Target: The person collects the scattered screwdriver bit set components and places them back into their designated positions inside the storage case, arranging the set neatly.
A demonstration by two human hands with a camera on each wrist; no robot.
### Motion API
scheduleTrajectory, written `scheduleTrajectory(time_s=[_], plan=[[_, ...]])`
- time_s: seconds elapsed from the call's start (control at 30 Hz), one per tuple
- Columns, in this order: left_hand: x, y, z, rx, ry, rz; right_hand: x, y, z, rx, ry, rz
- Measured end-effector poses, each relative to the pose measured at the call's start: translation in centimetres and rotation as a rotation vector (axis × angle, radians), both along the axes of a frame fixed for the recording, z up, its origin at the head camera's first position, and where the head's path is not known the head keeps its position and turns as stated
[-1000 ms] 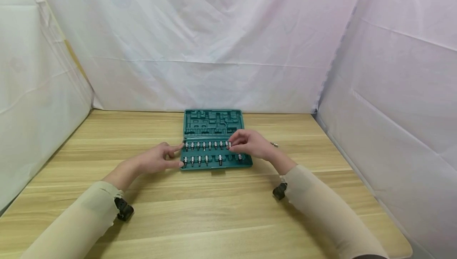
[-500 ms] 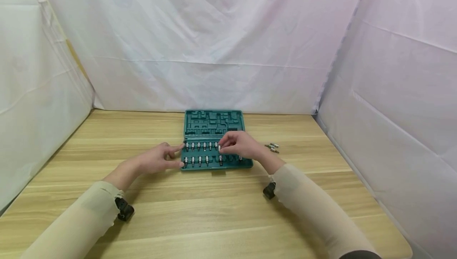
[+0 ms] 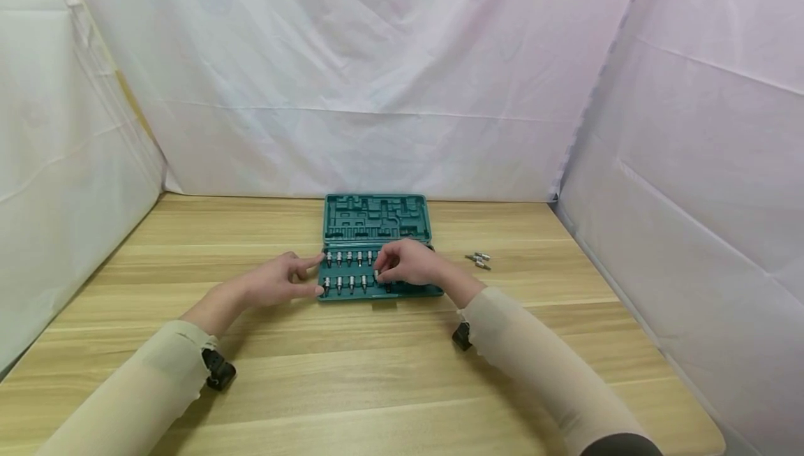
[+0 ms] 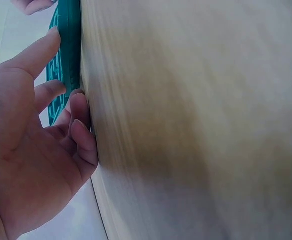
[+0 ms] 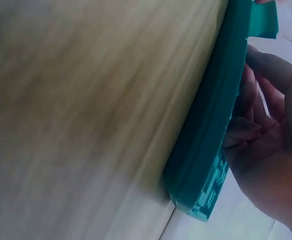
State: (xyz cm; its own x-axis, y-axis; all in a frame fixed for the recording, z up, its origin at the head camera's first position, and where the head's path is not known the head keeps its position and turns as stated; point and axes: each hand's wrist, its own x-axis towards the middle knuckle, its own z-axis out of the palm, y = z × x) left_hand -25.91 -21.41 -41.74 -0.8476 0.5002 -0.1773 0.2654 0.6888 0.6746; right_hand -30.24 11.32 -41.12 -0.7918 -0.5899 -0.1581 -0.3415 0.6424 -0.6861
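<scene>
A green plastic case lies open on the table, its moulded lid folded back. Silver bit sockets with dark tips stand in two rows; one is this bit socket. My left hand touches the case's left side, thumb at the front corner and index finger farther back. In the left wrist view, the other fingers curl loosely beside it. Over the front row, my right hand pinches a small silver bit socket between thumb and fingertips. This hand covers the right part of both rows.
Several loose bit sockets lie on the wooden table to the right of the case. White curtains hang behind the table and along both sides. A latch tab sticks out from the case's front.
My right hand has moved left and toward me, from the back row to the front row. The loose bit sockets have come out from behind the right wrist. My left hand stays put.
</scene>
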Motion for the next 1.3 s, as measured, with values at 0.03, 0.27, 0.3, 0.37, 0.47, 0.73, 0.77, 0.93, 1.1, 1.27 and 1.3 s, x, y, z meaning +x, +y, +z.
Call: scheduleTrajectory(time_s=[0.03,0.27,0.3,0.37,0.47,0.73,0.77,0.93,1.1,1.27,1.3], plan=[[0.0,0.02,-0.02,0.003,0.003,-0.001,0.0,-0.07,-0.01,0.012,0.004,-0.004],[-0.07,-0.05,-0.1,0.004,0.007,-0.002,0.04,-0.18,0.21,0.046,0.016,-0.011],[-0.12,-0.05,-0.11,0.002,0.008,-0.001,0.04,-0.17,0.24,0.048,0.015,-0.009],[-0.12,-0.06,-0.1,-0.001,0.009,-0.003,0.02,-0.13,0.22,0.051,0.014,-0.005],[-0.14,0.0,-0.1,0.0,0.007,-0.001,-0.06,-0.05,0.11,0.047,0.009,-0.001],[-0.01,0.06,0.0,0.007,-0.001,-0.003,-0.16,-0.01,-0.14,0.045,-0.001,0.009],[0.0,0.08,0.01,0.009,-0.003,-0.002,-0.17,-0.01,-0.15,0.046,0.0,0.012],[0.02,0.11,0.04,0.011,-0.006,0.0,-0.2,0.07,-0.2,0.047,0.001,0.015],[0.12,0.04,0.07,0.012,-0.006,-0.004,-0.26,0.07,-0.27,0.043,-0.005,0.016],[0.13,0.02,0.07,0.006,-0.003,-0.005,-0.43,-0.01,-0.29,0.052,-0.009,0.022],[0.13,0.01,0.06,0.006,-0.004,-0.005,-0.48,-0.06,-0.25,0.055,-0.011,0.023]])
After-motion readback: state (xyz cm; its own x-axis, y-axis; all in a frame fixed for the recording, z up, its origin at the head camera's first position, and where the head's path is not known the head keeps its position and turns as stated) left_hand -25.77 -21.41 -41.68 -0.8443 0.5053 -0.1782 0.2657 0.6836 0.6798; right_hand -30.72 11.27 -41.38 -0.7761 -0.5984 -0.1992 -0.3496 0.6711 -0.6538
